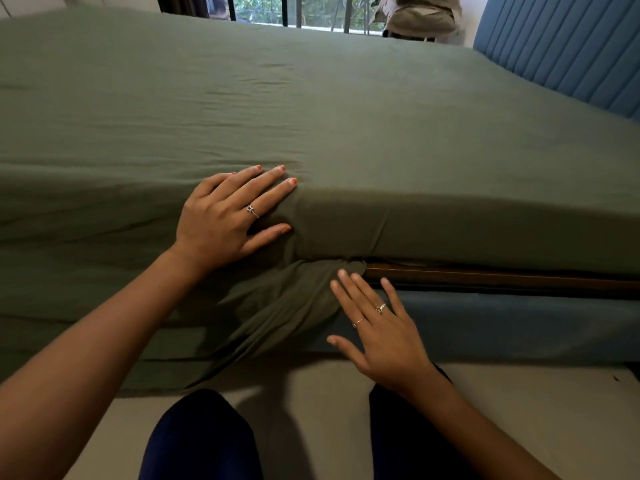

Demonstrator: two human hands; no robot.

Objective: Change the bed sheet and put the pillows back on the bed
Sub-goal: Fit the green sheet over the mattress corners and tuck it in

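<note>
My left hand [221,216] lay flat, fingers straight, on the green bed sheet [311,109] at the mattress edge, while my right hand [377,327], fingers also straight, pressed the loose hanging fold toward the gap above the blue bed frame [519,323]. The cloth seemed soft, light and slack, best gathered at that bunched hem. A padded blue headboard [568,46] stood to the right, a barred window [294,10] beyond the bed, pale floor [519,410] beneath me.

no readable text, labels, brands, numbers or signs anywhere in frame.
</note>
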